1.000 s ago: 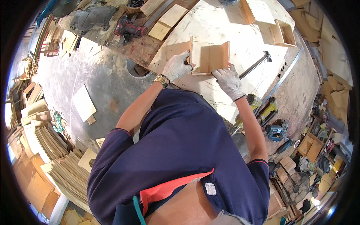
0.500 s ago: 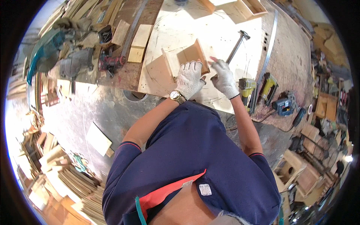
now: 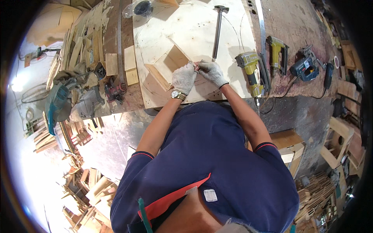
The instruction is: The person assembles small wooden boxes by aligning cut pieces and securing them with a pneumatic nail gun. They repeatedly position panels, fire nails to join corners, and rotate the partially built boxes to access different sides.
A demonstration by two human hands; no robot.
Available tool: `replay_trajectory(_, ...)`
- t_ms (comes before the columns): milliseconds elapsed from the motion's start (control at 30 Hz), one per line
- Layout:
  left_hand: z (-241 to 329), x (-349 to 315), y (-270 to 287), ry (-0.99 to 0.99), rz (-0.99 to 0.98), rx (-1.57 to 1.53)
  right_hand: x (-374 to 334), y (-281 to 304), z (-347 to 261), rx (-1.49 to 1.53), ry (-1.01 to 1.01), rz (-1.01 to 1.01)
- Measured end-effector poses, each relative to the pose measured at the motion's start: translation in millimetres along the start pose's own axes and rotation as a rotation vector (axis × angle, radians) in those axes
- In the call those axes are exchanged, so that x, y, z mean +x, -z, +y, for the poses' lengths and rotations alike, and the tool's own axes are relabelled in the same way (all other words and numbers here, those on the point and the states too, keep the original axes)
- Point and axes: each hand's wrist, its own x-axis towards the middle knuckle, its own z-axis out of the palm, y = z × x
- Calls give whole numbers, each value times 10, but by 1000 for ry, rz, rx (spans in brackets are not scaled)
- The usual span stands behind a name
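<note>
On the pale plywood board (image 3: 233, 40) lies a small open wooden box (image 3: 176, 58) made of thin panels. My left hand (image 3: 183, 79), in a white knitted glove, is closed over the box's near right panel. My right hand (image 3: 212, 73), gloved as well, meets the left fingertips at that panel's end. Its fingers are pinched together; whatever they hold is too small to make out. Beyond my right hand lies a hammer (image 3: 217, 35), its head pointing away from me and its handle end close to my fingers.
To the right lie two yellow-green nail guns (image 3: 248, 72) (image 3: 276, 54) and a blue jigsaw (image 3: 305, 69) with a cord. Leftward are wood blocks (image 3: 131, 66), a red-black drill (image 3: 115, 92) and a teal circular saw (image 3: 58, 105). A clear plastic bag (image 3: 136, 8) sits at the far edge.
My right hand has come across to the left fingertips, its fingers now pinched. The left hand stays at the box. The whole view has turned, so the bench appears shifted.
</note>
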Motion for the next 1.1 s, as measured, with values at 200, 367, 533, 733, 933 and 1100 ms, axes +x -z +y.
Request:
replay_trajectory(200, -69, 2, 72, -44, -68, 26, 3, -40, 168, -126, 187, 51)
replay_trajectory(367, -51, 9, 208, -82, -116, 0, 55, -36, 270, -53, 228, 18)
replay_trajectory(533, 82, -88, 317, 54, -28, 78, 111, 69, 263, -27, 146, -102)
replay_trajectory(733, 91, -168, 122, 85, 97, 90, 117, 148, 192, 18, 166, -140)
replay_trajectory(933, 138, -78, 119, 96, 101, 159, 118, 126, 274, 32, 190, -141)
replay_trajectory(1100, 105, -131, 101, 91, 129, 135, -129, 599, -305, -44, 11, -13)
